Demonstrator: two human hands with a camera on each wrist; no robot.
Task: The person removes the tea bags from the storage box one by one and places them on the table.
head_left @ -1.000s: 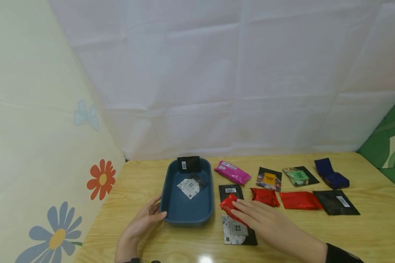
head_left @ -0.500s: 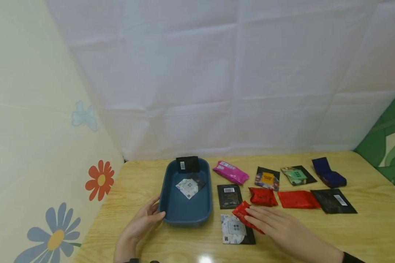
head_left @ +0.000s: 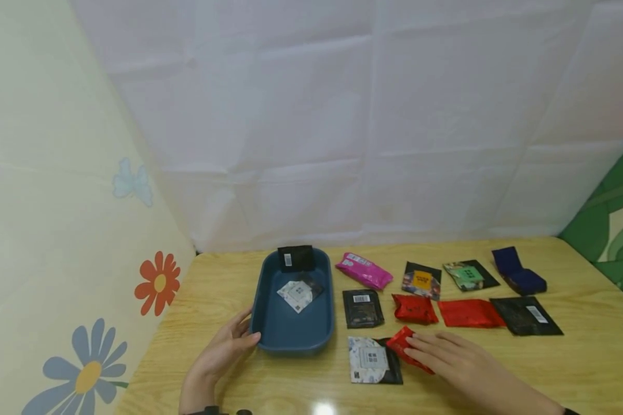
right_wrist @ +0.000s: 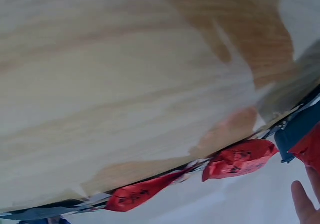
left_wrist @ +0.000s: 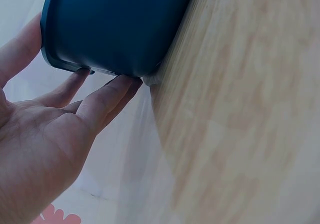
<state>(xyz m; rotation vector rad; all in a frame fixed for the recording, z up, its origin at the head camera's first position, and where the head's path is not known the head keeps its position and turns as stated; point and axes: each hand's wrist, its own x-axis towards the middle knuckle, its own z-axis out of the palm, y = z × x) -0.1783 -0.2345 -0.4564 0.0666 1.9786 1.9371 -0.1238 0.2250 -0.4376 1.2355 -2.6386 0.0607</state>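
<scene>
My left hand (head_left: pixel 223 349) grips the near left corner of a blue plastic tray (head_left: pixel 293 344), thumb at the rim and fingers against the outer wall. A black sachet (head_left: pixel 302 257) leans at the tray's far end, and a white-and-black sachet (head_left: pixel 297 295) lies on its floor. With my right hand (head_left: pixel 457 360) I hold a small red packet (head_left: pixel 406 347), pinched at the fingertips. It overlaps the right edge of a second white-and-black sachet (head_left: pixel 368 362) on the table. In the right wrist view, the held red packet (right_wrist: pixel 309 149) shows at the right edge.
Right of the tray lie a pink packet (head_left: pixel 364 271), a black sachet (head_left: pixel 362 309) and two red packets, one crumpled (head_left: pixel 415 309), one flat (head_left: pixel 469 314). Farther right are an orange-labelled sachet (head_left: pixel 422 280), a green-labelled sachet (head_left: pixel 469 275), a black sachet (head_left: pixel 524 317) and a dark blue packet (head_left: pixel 519 274).
My right hand has moved right and toward me with the red packet, uncovering the black sachet and more of the white-and-black one. The left hand stays at the tray.
</scene>
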